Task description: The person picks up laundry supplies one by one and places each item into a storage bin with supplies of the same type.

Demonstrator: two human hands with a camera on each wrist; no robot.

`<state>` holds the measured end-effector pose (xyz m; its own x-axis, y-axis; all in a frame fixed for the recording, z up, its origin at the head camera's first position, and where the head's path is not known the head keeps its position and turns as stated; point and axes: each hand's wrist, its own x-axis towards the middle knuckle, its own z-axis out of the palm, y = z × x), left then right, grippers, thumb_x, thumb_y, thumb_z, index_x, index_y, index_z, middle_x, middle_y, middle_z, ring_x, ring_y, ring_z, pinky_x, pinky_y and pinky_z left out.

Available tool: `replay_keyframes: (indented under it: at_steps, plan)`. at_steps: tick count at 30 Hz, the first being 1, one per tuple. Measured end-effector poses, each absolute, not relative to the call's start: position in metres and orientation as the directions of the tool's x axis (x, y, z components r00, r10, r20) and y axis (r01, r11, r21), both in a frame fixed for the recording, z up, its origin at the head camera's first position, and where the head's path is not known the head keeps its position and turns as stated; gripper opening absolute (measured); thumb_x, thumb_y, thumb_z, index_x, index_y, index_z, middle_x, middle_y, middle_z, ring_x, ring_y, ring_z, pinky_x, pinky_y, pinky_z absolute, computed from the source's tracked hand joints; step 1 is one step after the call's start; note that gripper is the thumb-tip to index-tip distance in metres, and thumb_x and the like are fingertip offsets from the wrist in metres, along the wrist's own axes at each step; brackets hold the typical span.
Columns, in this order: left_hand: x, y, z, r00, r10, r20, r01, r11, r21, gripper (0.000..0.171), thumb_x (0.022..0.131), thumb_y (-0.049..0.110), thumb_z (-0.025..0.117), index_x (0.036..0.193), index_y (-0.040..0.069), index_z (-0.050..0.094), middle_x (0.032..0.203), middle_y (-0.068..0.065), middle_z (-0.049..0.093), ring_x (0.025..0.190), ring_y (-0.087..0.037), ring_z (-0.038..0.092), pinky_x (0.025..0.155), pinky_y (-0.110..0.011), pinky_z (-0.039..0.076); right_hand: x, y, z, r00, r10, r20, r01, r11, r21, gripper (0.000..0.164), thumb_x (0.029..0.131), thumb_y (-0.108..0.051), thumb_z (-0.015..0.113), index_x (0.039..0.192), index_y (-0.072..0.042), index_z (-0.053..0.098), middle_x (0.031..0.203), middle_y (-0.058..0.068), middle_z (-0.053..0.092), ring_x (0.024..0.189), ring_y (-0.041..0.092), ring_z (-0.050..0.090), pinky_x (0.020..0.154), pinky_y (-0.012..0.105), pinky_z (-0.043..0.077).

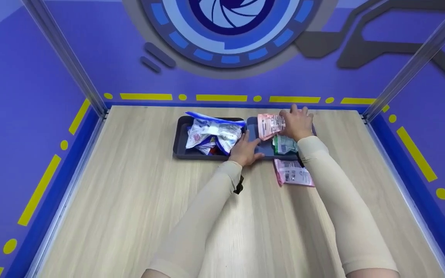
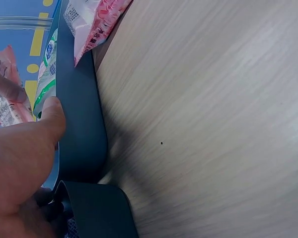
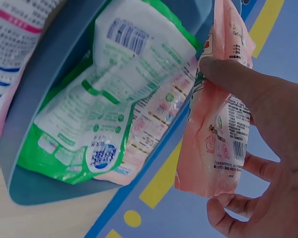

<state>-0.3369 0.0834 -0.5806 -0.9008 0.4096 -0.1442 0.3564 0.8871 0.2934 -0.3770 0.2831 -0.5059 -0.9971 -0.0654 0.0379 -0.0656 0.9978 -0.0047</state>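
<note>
My right hand (image 1: 299, 122) pinches a pink printed plastic packet (image 1: 270, 125) between thumb and fingers, raised over the right grey tray (image 1: 263, 148). In that tray lie a green-and-white packet (image 3: 124, 94) and, partly under it, another pale pink packet (image 3: 156, 119). My left hand (image 1: 244, 150) rests where the two trays meet, its fingers spread and its thumb by the right tray's rim in the left wrist view. Blue-and-white packets (image 1: 214, 131) fill the left tray (image 1: 180, 144); the left hand's fingertips are close beside them.
A pink-and-white packet (image 1: 294, 172) lies on the wooden table (image 1: 137, 185) in front of the right tray, under the right forearm. Behind the trays stands a blue-purple panel (image 1: 102, 50) with yellow marks. Similar panels flank the table at both sides.
</note>
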Motion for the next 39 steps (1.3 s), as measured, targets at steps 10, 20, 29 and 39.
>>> replay_keyframes:
  at_steps: [10, 20, 29, 39]
  plan:
    - [-0.335, 0.083, -0.579, -0.901, 0.404, -0.158, 0.344, 0.887, 0.309, 0.069, 0.098, 0.056, 0.061, 0.159, 0.034, 0.039, 0.171, -0.019, 0.010, 0.156, -0.035, 0.018, 0.120, -0.044, 0.034, -0.379, 0.275, -0.509, -0.994, -0.096, 0.050, -0.095, 0.995, 0.011, 0.074, 0.075, -0.038, 0.091, 0.140, -0.017, 0.062, 0.137, 0.026, 0.049, 0.120, 0.054, 0.044, 0.100, 0.078, 0.037]
    - [-0.338, 0.083, -0.582, -0.902, 0.393, -0.180, 0.327, 0.892, 0.311, 0.066, 0.097, 0.058, 0.060, 0.156, 0.033, 0.046, 0.171, -0.018, 0.008, 0.155, -0.035, 0.019, 0.117, -0.045, 0.038, -0.380, 0.268, -0.512, -0.991, -0.112, 0.066, -0.111, 0.994, 0.020, 0.075, 0.074, -0.038, 0.092, 0.139, -0.016, 0.063, 0.136, 0.026, 0.050, 0.116, 0.052, 0.046, 0.098, 0.077, 0.041]
    - [-0.337, 0.083, -0.581, -0.910, 0.383, -0.162, 0.318, 0.892, 0.320, 0.068, 0.098, 0.056, 0.061, 0.158, 0.032, 0.042, 0.171, -0.017, 0.010, 0.155, -0.034, 0.020, 0.118, -0.046, 0.036, -0.382, 0.259, -0.512, -0.990, -0.121, 0.077, -0.119, 0.992, 0.031, 0.073, 0.075, -0.037, 0.092, 0.139, -0.016, 0.064, 0.133, 0.025, 0.052, 0.117, 0.050, 0.046, 0.100, 0.076, 0.039]
    - [-0.333, 0.083, -0.581, -0.905, 0.410, -0.114, 0.359, 0.879, 0.314, 0.064, 0.098, 0.053, 0.063, 0.155, 0.027, 0.048, 0.169, -0.020, 0.017, 0.154, -0.035, 0.024, 0.120, -0.043, 0.034, -0.381, 0.255, -0.518, -0.988, -0.135, 0.080, -0.131, 0.990, 0.055, 0.071, 0.073, -0.033, 0.092, 0.136, -0.015, 0.066, 0.129, 0.025, 0.055, 0.114, 0.049, 0.048, 0.099, 0.075, 0.042]
